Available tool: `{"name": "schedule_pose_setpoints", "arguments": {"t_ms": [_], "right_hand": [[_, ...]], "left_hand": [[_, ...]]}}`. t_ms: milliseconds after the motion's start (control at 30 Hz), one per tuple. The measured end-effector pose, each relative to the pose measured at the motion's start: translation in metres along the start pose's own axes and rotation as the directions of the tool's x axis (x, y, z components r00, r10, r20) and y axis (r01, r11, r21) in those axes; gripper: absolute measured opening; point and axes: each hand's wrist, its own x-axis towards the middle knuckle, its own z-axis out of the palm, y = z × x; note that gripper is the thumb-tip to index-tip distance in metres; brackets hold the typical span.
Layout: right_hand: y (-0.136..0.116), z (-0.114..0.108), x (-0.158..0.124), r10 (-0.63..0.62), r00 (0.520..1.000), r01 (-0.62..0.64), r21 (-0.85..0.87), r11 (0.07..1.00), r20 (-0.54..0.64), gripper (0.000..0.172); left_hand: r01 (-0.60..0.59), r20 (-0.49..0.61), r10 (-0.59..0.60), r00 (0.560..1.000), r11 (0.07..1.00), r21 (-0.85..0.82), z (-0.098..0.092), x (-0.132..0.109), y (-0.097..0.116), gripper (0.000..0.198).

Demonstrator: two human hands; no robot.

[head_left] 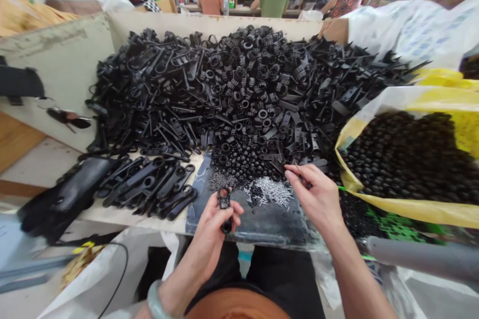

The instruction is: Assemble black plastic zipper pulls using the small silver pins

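left hand [214, 219] grasps a black part [224, 200]; right hand [321, 194] holds a dark item [307, 184], details unclear, near silver pins [273, 192].

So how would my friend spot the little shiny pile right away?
Find the big black heap, then the dark mat at its near edge. There, between the left hand and right hand, lies a small pile of thin pins. Their silver shine stands out from the black round pieces behind.

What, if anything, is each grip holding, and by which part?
Left grip: a black part, pinched around its middle, both ends showing. Right grip: curled over something dark, too unclear to tell what or by which part.
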Motion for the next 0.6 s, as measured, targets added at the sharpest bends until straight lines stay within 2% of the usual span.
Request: {"name": "schedule_pose_setpoints", "arguments": {"t_ms": [33, 67, 133, 167, 200, 233, 267, 300, 333, 367, 400, 467, 500, 533, 600], "right_hand": [[-0.009, 0.000, -0.013, 0.086, 0.992, -0.103, 0.192, 0.976, 0.095, 0.033], [-0.019, 0.001, -0.027, 0.174, 0.955, -0.254, 0.355, 0.900, 0.242, 0.036], [-0.033, 0.006, -0.055, 0.266, 0.775, -0.581, 0.479, 0.658, 0.573, 0.043], [-0.038, 0.009, -0.068, 0.279, 0.692, -0.686, 0.485, 0.543, 0.666, 0.045], [-0.041, 0.013, -0.080, 0.278, 0.618, -0.762, 0.474, 0.441, 0.735, 0.047], [-0.041, 0.018, -0.090, 0.276, 0.563, -0.812, 0.459, 0.360, 0.779, 0.048], [-0.040, 0.021, -0.098, 0.276, 0.530, -0.838, 0.447, 0.313, 0.802, 0.049], [-0.038, 0.025, -0.104, 0.284, 0.525, -0.843, 0.442, 0.307, 0.803, 0.050], [-0.036, 0.028, -0.108, 0.302, 0.555, -0.821, 0.451, 0.351, 0.775, 0.049], [-0.034, 0.030, -0.111, 0.320, 0.623, -0.764, 0.468, 0.444, 0.713, 0.048], [-0.032, 0.032, -0.112, 0.320, 0.720, -0.665, 0.479, 0.574, 0.616, 0.046], [-0.030, 0.034, -0.113, 0.194, 0.902, -0.358, 0.417, 0.835, 0.385, 0.041], [-0.031, 0.034, -0.113, 0.068, 0.951, -0.179, 0.359, 0.916, 0.300, 0.038], [-0.032, 0.035, -0.112, -0.069, 0.966, -0.010, 0.304, 0.953, 0.248, 0.036], [-0.034, 0.035, -0.112, -0.298, 0.933, 0.249, 0.239, 0.939, 0.200, 0.035]], "left_hand": [[-0.019, 0.012, 0.019, 1.000, 1.000, 0.000, 0.002, -0.001, 0.000, 0.043], [-0.031, 0.030, 0.032, 0.999, 1.000, -0.003, 0.004, -0.003, -0.001, 0.043], [-0.049, 0.065, 0.050, 0.997, 0.999, -0.009, 0.008, -0.007, -0.002, 0.048], [-0.058, 0.080, 0.058, 0.995, 0.998, -0.007, 0.009, -0.009, -0.003, 0.050], [-0.063, 0.094, 0.063, 0.994, 0.998, -0.001, 0.010, -0.011, -0.004, 0.052], [-0.068, 0.104, 0.067, 0.992, 0.998, 0.007, 0.010, -0.013, -0.006, 0.053], [-0.070, 0.104, 0.068, 0.992, 0.997, 0.016, 0.009, -0.014, -0.008, 0.054], [-0.070, 0.093, 0.068, 0.993, 0.997, 0.022, 0.008, -0.015, -0.010, 0.053], [-0.072, 0.070, 0.070, 0.995, 0.997, 0.020, 0.007, -0.015, -0.011, 0.051], [-0.079, 0.039, 0.079, 0.996, 0.997, 0.010, 0.006, -0.016, -0.013, 0.050], [-0.094, 0.004, 0.094, 0.996, 0.996, -0.002, 0.005, -0.016, -0.014, 0.049], [-0.117, -0.044, 0.116, 0.992, 0.993, -0.026, 0.005, -0.016, -0.016, 0.045], [-0.120, -0.056, 0.118, 0.991, 0.992, -0.036, 0.005, -0.017, -0.016, 0.044], [-0.119, -0.063, 0.116, 0.991, 0.992, -0.044, 0.006, -0.017, -0.016, 0.043], [-0.115, -0.071, 0.110, 0.991, 0.991, -0.063, 0.007, -0.019, -0.016, 0.041]]}}
